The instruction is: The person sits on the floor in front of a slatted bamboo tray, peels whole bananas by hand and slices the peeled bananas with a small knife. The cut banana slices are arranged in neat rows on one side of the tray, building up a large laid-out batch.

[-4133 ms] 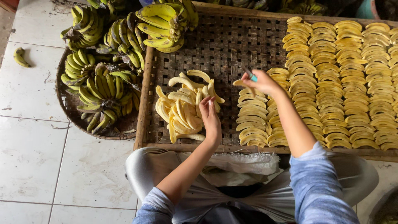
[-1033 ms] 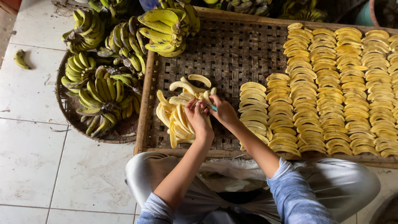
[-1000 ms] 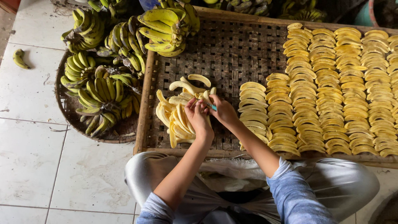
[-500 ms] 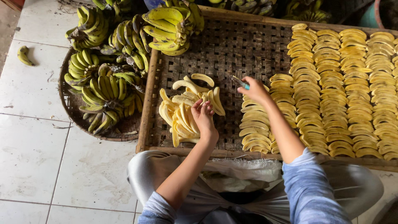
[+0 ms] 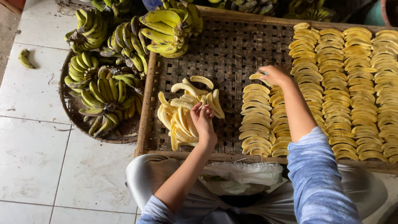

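Observation:
A pile of peeled pale-yellow bananas [image 5: 182, 112] lies at the left of a large woven drying tray [image 5: 232, 54]. My left hand [image 5: 203, 118] rests on this pile, its fingers closed around one peeled banana. My right hand [image 5: 273, 74] reaches to the top of the nearest column of flat banana slices [image 5: 255, 120], holding a slice at the column's far end. Something thin and dark pokes out from that hand; I cannot tell what it is. More neat columns of slices [image 5: 352, 83] cover the tray's right half.
A round basket [image 5: 74, 112] left of the tray holds several bunches of green-yellow unpeeled bananas [image 5: 103, 83]. A further bunch [image 5: 170, 25] lies on the tray's far left corner. One loose banana [image 5: 25, 58] sits on the white tiled floor. A white cloth [image 5: 244, 176] covers my lap.
My right hand has moved from the peeled pile out to the right, to the top of the nearest slice column. My left hand stays on the pile.

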